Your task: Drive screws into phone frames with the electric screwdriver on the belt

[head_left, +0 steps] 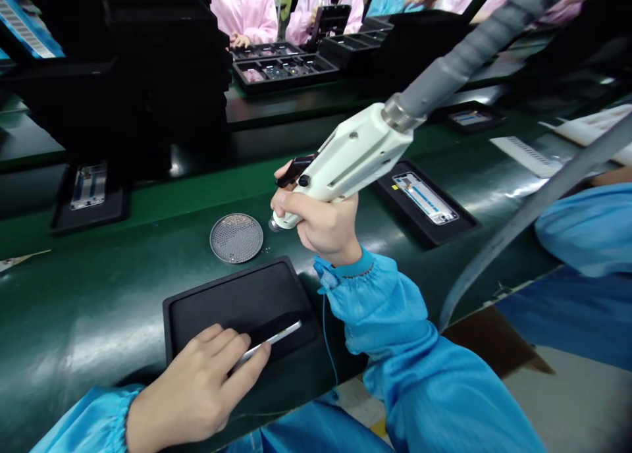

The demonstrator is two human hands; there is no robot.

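My left hand grips a thin, silver-edged phone part between thumb and fingers. The part is tilted on edge above a black tray, so its broad face is mostly hidden. In my right hand is a white air gun with a black trigger lever. My fingers wrap its body, and its short metal nozzle points down and left. Just left of that nozzle lies a round grey perforated dish, with a few tiny bright specks beside it.
A thick grey hose runs from the air gun to the upper right. Black trays with phone frames lie on the green belt. Tall black tray stacks stand back left. Co-workers in pink and blue sleeves are nearby.
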